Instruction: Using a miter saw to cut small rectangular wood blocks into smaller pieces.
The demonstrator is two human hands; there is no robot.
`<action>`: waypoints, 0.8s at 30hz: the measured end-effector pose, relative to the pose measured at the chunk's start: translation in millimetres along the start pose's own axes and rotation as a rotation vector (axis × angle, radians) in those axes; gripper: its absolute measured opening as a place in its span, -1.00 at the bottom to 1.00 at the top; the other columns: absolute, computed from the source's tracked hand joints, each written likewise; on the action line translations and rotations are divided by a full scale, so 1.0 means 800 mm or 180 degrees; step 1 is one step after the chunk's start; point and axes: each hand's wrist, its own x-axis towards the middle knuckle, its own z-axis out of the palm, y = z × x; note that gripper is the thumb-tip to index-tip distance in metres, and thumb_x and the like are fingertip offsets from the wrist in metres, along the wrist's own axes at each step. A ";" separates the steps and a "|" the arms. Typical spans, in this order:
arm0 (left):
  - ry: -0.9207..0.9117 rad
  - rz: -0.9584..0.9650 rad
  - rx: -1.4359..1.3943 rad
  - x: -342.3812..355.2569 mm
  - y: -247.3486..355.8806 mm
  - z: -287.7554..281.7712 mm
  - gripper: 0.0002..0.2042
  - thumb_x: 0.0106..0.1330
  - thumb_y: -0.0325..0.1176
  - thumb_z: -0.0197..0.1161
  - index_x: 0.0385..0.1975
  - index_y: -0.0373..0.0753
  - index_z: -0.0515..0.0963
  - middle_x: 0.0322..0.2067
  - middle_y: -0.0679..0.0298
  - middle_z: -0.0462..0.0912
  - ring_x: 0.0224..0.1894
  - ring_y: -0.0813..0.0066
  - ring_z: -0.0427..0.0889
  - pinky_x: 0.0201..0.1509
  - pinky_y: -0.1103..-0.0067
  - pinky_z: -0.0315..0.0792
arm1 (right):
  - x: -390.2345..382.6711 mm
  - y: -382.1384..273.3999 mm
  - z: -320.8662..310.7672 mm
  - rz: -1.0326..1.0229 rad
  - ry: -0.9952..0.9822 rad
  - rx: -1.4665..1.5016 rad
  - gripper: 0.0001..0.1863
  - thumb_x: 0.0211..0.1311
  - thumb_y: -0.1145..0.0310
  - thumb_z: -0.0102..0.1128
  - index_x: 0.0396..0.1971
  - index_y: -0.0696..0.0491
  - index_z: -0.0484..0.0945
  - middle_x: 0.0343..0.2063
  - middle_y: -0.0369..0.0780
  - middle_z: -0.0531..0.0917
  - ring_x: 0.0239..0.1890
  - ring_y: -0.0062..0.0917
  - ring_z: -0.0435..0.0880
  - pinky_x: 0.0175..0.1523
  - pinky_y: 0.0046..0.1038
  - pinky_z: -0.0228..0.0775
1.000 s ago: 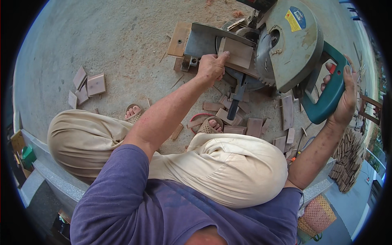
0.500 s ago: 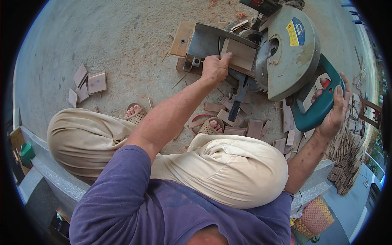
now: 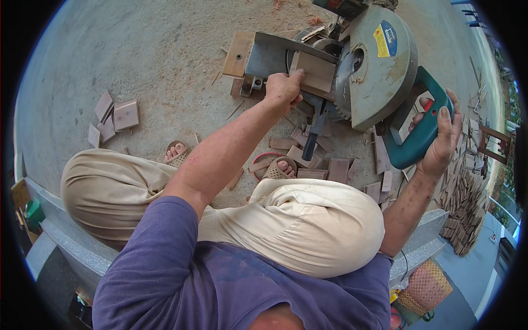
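A miter saw with a grey blade guard [image 3: 382, 82] stands on the ground ahead of me, to the right. My right hand [image 3: 441, 135] is wrapped round its green handle [image 3: 413, 149], fingers near the red trigger. On the saw's base, against the metal fence [image 3: 269, 55], lies a short wooden board [image 3: 316, 70]. My left hand [image 3: 283, 89] grips the board's left end, thumb on top; the fingers underneath are mostly hidden. The toothed blade [image 3: 343, 82] shows just right of the board, and I cannot tell whether it touches the wood or is spinning.
Wood offcuts [image 3: 338, 170] litter the ground below the saw, close to my sandalled foot [image 3: 280, 169]. Several cut pieces [image 3: 126, 114] lie at the left. A large heap of wood strips [image 3: 465, 214] is at the right, with a woven basket [image 3: 424, 286] nearer me.
The view has shifted slightly, so the saw and both hands appear a little farther left. My left hand still holds the board and my right hand the handle.
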 end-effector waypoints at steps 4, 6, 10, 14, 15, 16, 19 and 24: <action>-0.0050 0.0103 -0.0066 0.001 -0.006 -0.006 -0.59 0.40 -0.04 0.32 -0.34 -0.37 0.60 -0.67 0.25 0.54 -0.69 0.49 0.49 -0.65 0.48 0.34 | 0.008 -0.007 0.000 0.0040 -0.0030 0.0069 -0.45 0.42 0.15 0.20 0.31 0.02 0.35 -0.17 -0.12 0.71 -0.40 -0.62 0.68 -0.35 -0.60 0.58; -0.0093 0.0090 -0.0025 -0.001 -0.005 -0.003 -0.61 0.41 -0.04 0.32 -0.32 -0.34 0.59 -0.64 0.27 0.54 -0.67 0.51 0.48 -0.63 0.50 0.33 | 0.013 -0.013 0.000 0.0102 -0.0097 -0.0021 -0.46 0.50 0.16 0.10 0.36 0.05 0.31 -0.13 -0.05 0.69 -0.39 -0.60 0.65 -0.31 -0.58 0.53; -0.0042 0.0128 0.0009 -0.005 -0.002 0.000 -0.59 0.41 -0.02 0.32 -0.35 -0.34 0.59 -0.66 0.27 0.52 -0.68 0.51 0.49 -0.64 0.51 0.32 | 0.015 -0.012 -0.001 0.0110 -0.0085 0.0035 -0.46 0.50 0.15 0.09 0.36 0.05 0.31 -0.13 -0.07 0.69 -0.39 -0.61 0.65 -0.30 -0.59 0.53; -0.0051 0.0193 -0.0068 -0.002 -0.005 -0.001 -0.57 0.42 -0.01 0.31 -0.38 -0.35 0.59 -0.67 0.26 0.53 -0.68 0.50 0.48 -0.64 0.49 0.33 | 0.002 -0.001 0.002 0.0039 0.0000 0.0108 -0.45 0.41 0.14 0.21 0.31 0.03 0.36 -0.17 -0.13 0.72 -0.40 -0.64 0.68 -0.32 -0.63 0.56; -0.0036 0.0202 -0.0070 -0.001 -0.007 -0.002 -0.57 0.42 -0.01 0.31 -0.38 -0.35 0.59 -0.67 0.26 0.53 -0.68 0.50 0.48 -0.64 0.49 0.33 | 0.001 0.002 0.001 -0.0007 0.0018 0.0059 -0.44 0.42 0.14 0.21 0.31 0.03 0.36 -0.17 -0.13 0.72 -0.40 -0.64 0.68 -0.32 -0.63 0.56; -0.0014 0.0279 -0.0013 -0.001 -0.008 -0.004 -0.57 0.40 -0.04 0.32 -0.41 -0.38 0.59 -0.69 0.24 0.54 -0.71 0.49 0.48 -0.66 0.47 0.33 | 0.003 0.001 0.001 -0.0014 0.0008 0.0075 -0.44 0.42 0.14 0.21 0.31 0.03 0.36 -0.17 -0.13 0.72 -0.40 -0.64 0.68 -0.32 -0.63 0.56; 0.0001 0.0360 0.0139 0.001 -0.010 -0.010 -0.56 0.41 -0.04 0.31 -0.42 -0.40 0.59 -0.69 0.22 0.54 -0.72 0.48 0.48 -0.66 0.47 0.32 | 0.013 -0.001 0.003 -0.0002 -0.0037 0.0079 -0.45 0.42 0.13 0.21 0.30 0.05 0.38 -0.18 -0.12 0.71 -0.40 -0.64 0.67 -0.32 -0.63 0.55; -0.0152 0.0409 0.0525 0.005 -0.008 -0.006 -0.53 0.45 0.00 0.28 -0.44 -0.39 0.57 -0.69 0.22 0.54 -0.71 0.48 0.48 -0.66 0.49 0.33 | 0.062 -0.040 -0.002 0.0258 -0.0228 0.0065 -0.46 0.45 0.11 0.15 0.29 0.09 0.41 -0.20 -0.12 0.71 -0.42 -0.64 0.65 -0.32 -0.63 0.55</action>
